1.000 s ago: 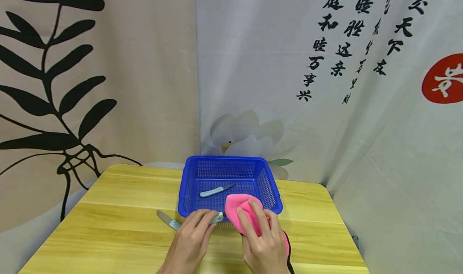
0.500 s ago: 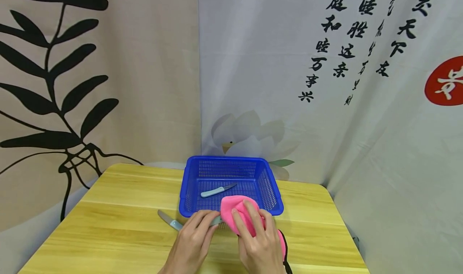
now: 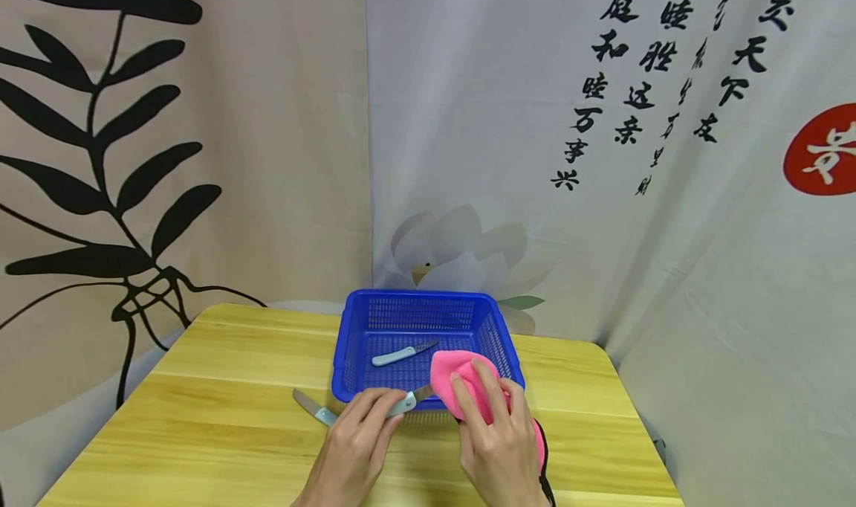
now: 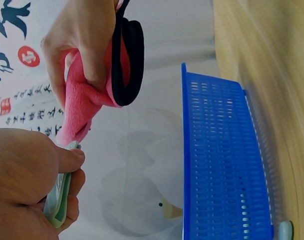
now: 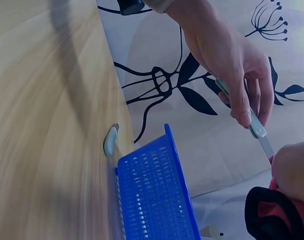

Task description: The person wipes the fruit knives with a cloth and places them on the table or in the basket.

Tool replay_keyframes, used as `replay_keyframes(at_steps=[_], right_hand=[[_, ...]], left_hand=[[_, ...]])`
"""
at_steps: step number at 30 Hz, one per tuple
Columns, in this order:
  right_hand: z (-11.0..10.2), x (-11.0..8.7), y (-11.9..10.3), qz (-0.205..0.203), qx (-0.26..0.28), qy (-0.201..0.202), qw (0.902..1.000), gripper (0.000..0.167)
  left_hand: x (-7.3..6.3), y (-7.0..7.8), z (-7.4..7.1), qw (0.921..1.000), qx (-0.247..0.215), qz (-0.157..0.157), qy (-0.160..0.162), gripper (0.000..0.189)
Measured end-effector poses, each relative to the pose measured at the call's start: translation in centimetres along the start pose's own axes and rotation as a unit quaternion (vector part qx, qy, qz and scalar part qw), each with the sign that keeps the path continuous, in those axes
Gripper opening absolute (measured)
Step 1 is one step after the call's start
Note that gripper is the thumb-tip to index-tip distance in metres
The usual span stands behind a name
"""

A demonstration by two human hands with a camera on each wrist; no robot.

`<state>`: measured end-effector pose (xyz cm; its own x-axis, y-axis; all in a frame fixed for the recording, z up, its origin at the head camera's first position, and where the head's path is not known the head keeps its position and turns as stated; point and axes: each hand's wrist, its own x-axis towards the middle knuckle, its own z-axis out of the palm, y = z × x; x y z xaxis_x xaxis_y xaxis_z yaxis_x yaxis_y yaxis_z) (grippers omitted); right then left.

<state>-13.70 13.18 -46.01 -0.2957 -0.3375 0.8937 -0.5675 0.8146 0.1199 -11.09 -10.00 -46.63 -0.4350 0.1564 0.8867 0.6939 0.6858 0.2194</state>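
Note:
My left hand [image 3: 354, 444] grips the light blue handle of a small knife [image 3: 406, 402], its blade pointing right. In my right hand [image 3: 498, 447] is a pink cloth [image 3: 461, 379] with black edging, bunched under the fingers. The cloth covers the blade's tip, while the part near the handle shows bare. In the right wrist view, the blade [image 5: 265, 147] runs from the handle into the cloth. Both hands are raised at the near side of the blue basket, above the table.
The blue plastic basket [image 3: 428, 295] stands at the back of the wooden table [image 3: 221, 388]. Inside it lies an open knife [image 3: 394, 356] with a light blue handle. Another such knife [image 3: 310, 406] lies on the table left of the basket, partly behind my left hand.
My right hand first slid the cloth left up to the handle, hiding the blade. It has since drawn back right along the blade, baring part of it. The left hand has stayed nearly still.

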Motion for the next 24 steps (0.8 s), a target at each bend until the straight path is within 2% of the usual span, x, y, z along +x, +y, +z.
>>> replay_keyframes(at_steps=[9, 17, 20, 24], right_hand=[[-0.2, -0.1, 1.2, 0.008, 0.006, 0.016, 0.9998, 0.047], [-1.0, 0.0, 2.4, 0.028, -0.01, -0.014, 0.9994, 0.048], [-1.2, 0.2, 2.2, 0.026, -0.007, 0.005, 0.9996, 0.048], [-0.9, 0.7, 1.0, -0.007, 0.009, 0.045, 0.9989, 0.044]], left_hand=[[0.0, 0.0, -0.2, 1.0, -0.006, -0.002, -0.001, 0.037], [-0.1, -0.1, -0.6, 0.9997, 0.01, -0.02, -0.006, 0.04], [0.0, 0.0, -0.6, 0.9994, 0.025, -0.021, -0.009, 0.044], [0.2, 0.1, -0.5, 0.9988, 0.043, -0.019, -0.012, 0.048]])
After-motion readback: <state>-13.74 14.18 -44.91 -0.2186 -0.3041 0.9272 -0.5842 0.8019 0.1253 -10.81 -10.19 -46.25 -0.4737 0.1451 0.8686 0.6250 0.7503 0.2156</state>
